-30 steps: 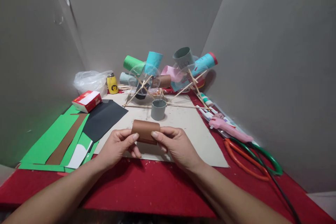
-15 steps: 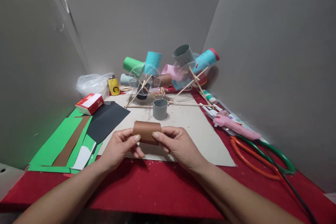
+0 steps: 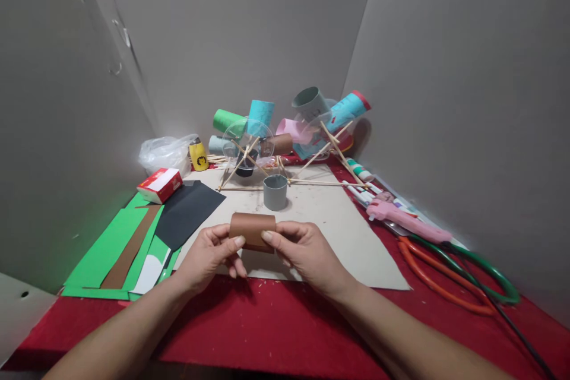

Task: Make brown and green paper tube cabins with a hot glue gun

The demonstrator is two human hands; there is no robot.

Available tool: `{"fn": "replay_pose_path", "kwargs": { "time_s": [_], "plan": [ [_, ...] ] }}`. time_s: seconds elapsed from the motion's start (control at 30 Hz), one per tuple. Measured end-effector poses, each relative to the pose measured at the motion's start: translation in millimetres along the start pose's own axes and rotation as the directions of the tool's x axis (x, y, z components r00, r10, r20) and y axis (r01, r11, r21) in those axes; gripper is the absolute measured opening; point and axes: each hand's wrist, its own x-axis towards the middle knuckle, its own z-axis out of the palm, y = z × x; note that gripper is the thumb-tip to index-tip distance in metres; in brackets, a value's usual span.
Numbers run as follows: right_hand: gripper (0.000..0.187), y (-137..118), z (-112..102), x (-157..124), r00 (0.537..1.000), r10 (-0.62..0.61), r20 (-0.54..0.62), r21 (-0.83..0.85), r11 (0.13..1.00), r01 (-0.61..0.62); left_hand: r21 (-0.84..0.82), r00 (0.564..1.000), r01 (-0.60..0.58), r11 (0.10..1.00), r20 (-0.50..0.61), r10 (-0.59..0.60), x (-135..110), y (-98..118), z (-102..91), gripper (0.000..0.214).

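Observation:
A brown paper tube (image 3: 252,230) lies sideways between my hands, above the near part of a pale board (image 3: 338,237). My left hand (image 3: 218,252) grips its left end, thumb in front and fingers behind. At the right end, my right hand (image 3: 303,246) pinches it the same way; its fingertips are partly hidden by the tube. A grey paper tube (image 3: 275,195) stands upright on the board just beyond. Farther back stands a wheel-like model (image 3: 247,145) of wooden sticks and clear discs carrying coloured paper tubes.
On the left are green sheets (image 3: 100,243), black paper (image 3: 191,208), a red-and-white box (image 3: 160,184), a yellow container (image 3: 198,154) and a plastic bag (image 3: 164,154). On the right lie a pink glue gun (image 3: 407,221), orange-and-green-handled scissors (image 3: 445,282) and markers (image 3: 356,193). Grey walls surround the red table (image 3: 249,332).
My head view has tilted and shifted slightly, so the scene sits lower and shelf items appear at top left. Both hands still hold the brown tube in nearly the same pose.

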Motion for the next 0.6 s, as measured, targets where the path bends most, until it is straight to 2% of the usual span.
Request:
{"fn": "replay_pose_path", "kwargs": {
  "time_s": [0.17, 0.33, 0.4, 0.5, 0.6],
  "plan": [
    [0.032, -2, 2, -3, 0.992, -0.127, -0.007, -0.074, 0.989, 0.126, 0.121, 0.998, -0.044, 0.992, -0.028, 0.048, -3, 0, 1.3, 0.040],
    [0.035, 2, -2, 2, 0.998, -0.017, 0.068, -0.038, 0.999, 0.019, 0.402, 0.964, -0.184, 0.897, -0.106, 0.245, -11, 5, 4.7, 0.034],
    [0.033, 4, -4, 5, 0.994, 0.019, 0.110, -0.004, 1.000, -0.019, 0.530, 0.936, -0.248, 0.811, -0.084, 0.341, -12, 5, 3.4, 0.032],
    [0.039, 5, -6, 10, 0.988, 0.048, 0.147, 0.057, 0.997, -0.057, 0.723, 0.884, -0.336, 0.604, 0.021, 0.467, -13, 0, -2.1, 0.031],
    [0.043, 5, -7, 12, 0.986, 0.069, 0.153, 0.084, 0.993, -0.082, 0.824, 0.845, -0.381, 0.419, 0.127, 0.519, -13, -6, -8.1, 0.028]
  ]
}}
